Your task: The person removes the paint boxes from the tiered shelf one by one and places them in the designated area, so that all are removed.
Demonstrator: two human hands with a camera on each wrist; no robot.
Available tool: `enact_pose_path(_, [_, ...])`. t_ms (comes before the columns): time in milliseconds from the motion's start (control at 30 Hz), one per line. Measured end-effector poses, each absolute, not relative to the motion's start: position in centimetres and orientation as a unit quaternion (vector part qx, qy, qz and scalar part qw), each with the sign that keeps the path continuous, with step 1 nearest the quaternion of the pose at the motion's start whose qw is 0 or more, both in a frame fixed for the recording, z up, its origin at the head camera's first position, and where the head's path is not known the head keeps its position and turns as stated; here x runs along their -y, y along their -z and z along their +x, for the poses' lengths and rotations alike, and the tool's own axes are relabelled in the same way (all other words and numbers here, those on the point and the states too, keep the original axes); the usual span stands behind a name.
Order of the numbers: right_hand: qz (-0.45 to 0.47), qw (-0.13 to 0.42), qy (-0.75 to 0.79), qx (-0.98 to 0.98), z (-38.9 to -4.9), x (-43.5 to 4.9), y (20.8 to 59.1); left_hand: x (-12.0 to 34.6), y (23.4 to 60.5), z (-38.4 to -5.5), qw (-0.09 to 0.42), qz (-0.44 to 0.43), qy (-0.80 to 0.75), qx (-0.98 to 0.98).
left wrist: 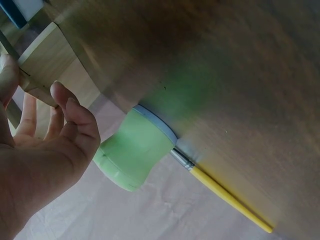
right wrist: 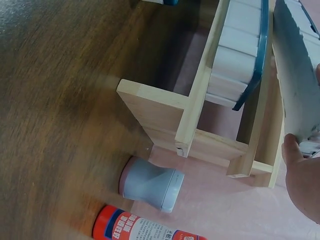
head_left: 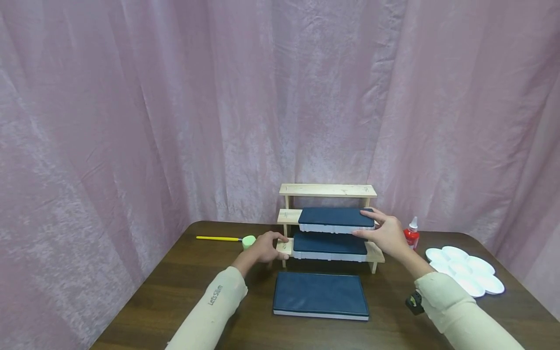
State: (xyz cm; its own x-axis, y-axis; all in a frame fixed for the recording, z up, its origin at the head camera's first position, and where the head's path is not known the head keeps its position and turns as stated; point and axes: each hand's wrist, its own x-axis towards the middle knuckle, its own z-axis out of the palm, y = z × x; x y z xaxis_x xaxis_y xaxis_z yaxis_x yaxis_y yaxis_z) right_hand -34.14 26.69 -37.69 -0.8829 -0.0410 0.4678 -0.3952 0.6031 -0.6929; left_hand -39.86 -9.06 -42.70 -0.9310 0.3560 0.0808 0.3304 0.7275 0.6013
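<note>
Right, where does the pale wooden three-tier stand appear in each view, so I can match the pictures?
Head: the pale wooden three-tier stand sits right of centre, below mid-height.
Left wrist: only part of the stand shows, at the upper left, by the left hand.
Right wrist: the stand runs down from the top edge, centre to right, seen from one end.
Shared landmark: the dark brown wooden tabletop, in all three views.

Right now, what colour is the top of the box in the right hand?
Dark blue; the top of the box shows best in the head view.
</note>
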Motion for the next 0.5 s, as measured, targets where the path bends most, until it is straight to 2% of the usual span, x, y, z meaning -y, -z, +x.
enact_pose_path(500, [0.106,0.211,-0.434,0.869,-33.12,-27.36,37.35,9.09,42.5,-39.8,0.019,0.185,-0.315,-0.931])
